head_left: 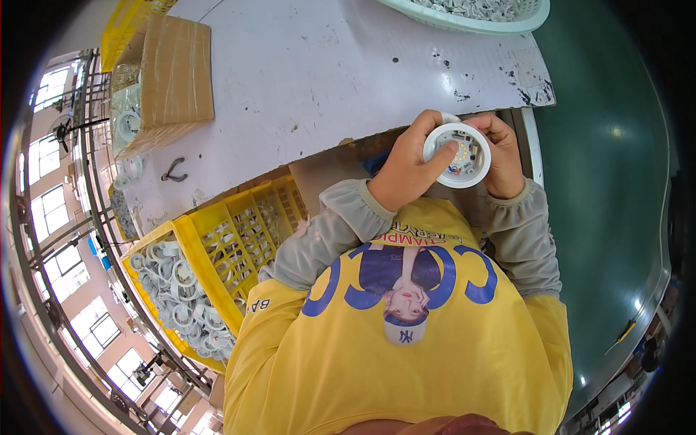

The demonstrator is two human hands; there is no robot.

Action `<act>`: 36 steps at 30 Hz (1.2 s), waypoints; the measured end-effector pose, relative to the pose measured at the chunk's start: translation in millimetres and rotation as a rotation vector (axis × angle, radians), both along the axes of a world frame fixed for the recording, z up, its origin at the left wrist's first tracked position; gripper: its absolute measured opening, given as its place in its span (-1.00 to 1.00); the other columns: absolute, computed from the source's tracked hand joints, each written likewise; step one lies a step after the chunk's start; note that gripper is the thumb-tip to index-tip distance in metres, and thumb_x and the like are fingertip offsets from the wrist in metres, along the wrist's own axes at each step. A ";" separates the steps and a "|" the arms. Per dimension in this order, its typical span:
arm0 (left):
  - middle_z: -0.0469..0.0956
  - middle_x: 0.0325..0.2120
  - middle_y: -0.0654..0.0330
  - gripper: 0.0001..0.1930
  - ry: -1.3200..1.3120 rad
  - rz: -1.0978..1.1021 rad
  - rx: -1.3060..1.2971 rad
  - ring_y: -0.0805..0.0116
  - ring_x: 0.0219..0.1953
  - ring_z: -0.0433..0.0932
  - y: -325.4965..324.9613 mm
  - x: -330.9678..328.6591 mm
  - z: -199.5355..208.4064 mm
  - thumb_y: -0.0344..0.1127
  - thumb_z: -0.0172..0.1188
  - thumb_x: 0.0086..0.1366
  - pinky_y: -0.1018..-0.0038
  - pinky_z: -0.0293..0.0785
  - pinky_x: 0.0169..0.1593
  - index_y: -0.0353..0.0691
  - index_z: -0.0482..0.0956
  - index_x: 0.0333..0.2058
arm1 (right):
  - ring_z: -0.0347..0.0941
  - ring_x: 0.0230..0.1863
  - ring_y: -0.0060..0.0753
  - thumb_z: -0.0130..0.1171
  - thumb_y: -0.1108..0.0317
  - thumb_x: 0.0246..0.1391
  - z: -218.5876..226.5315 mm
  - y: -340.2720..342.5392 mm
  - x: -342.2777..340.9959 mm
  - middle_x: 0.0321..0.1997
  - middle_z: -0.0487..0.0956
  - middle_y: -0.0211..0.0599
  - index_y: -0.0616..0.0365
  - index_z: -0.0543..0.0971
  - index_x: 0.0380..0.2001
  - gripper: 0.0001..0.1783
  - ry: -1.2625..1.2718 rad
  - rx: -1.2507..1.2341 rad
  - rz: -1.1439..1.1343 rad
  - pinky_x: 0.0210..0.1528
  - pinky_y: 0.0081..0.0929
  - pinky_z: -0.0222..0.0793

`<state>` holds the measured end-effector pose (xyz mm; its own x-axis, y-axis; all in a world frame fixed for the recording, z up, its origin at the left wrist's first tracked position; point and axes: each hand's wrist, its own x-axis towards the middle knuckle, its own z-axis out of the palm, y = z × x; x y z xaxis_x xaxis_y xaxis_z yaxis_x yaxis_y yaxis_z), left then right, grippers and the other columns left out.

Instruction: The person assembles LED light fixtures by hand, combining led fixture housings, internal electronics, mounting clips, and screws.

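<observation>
Two hands: both on one white cup. Left hand closes round its left side, thumb reaching inside; right hand curls fingers about the right and far rim. We call the grip narrow.
Cup: held up at the near edge of the table, open side facing us.
Board: lies inside the cup, yellow dots and small parts showing. Whether it is fixed, we cannot tell.
Progress: cup and board together, in our judgement partway; no cover over the board. Anything left beyond that, we cannot settle.
Crate: yellow, slatted, beside the table, full of loose white rings.
Table surface: white, scuffed, paint chipped at the right corner. We note pliers, a carton of wrapped pieces, and a pale basket of small parts.
Room: green floor at right, tall windows at left, bent by the lens.
</observation>
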<state>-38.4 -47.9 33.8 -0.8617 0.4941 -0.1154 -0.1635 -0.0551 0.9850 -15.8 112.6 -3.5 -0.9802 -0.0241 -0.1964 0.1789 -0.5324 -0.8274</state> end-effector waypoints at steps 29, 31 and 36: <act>0.40 -0.47 0.12 -0.76 -0.117 -0.259 -0.141 0.52 -0.52 0.43 -9.0 4.0 12.8 -0.31 0.02 0.19 0.57 0.40 -0.55 -0.30 0.22 -0.27 | 0.39 -0.41 -0.73 0.03 0.43 0.04 26.8 34.5 -0.6 -0.42 0.51 -0.41 0.32 0.47 -0.29 -0.81 0.133 0.379 0.435 -0.41 -0.80 0.29; 0.41 -0.49 0.12 -0.77 -0.094 -0.254 -0.158 0.52 -0.53 0.43 -9.0 4.9 9.1 -0.32 0.02 0.18 0.56 0.39 -0.54 -0.30 0.23 -0.27 | 0.35 -0.40 -0.75 0.10 0.40 -0.04 30.8 32.3 -1.2 -0.42 0.48 -0.44 0.30 0.47 -0.34 -0.80 0.071 0.256 0.412 -0.42 -0.78 0.28; 0.41 -0.55 0.11 -0.80 0.057 -0.244 -0.180 0.49 -0.56 0.42 -8.3 10.2 -8.5 -0.37 0.04 0.14 0.53 0.35 -0.54 -0.31 0.25 -0.31 | 0.30 -0.42 -0.75 0.12 0.43 -0.13 33.4 18.5 3.0 -0.48 0.44 -0.46 0.29 0.45 -0.42 -0.82 0.105 0.436 0.480 -0.45 -0.76 0.24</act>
<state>-28.2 -56.2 25.3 -0.7278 0.6631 -0.1751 -0.0947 0.1556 0.9833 -12.8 131.1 29.9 -0.8947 -0.4039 -0.1910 0.2197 -0.0254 -0.9752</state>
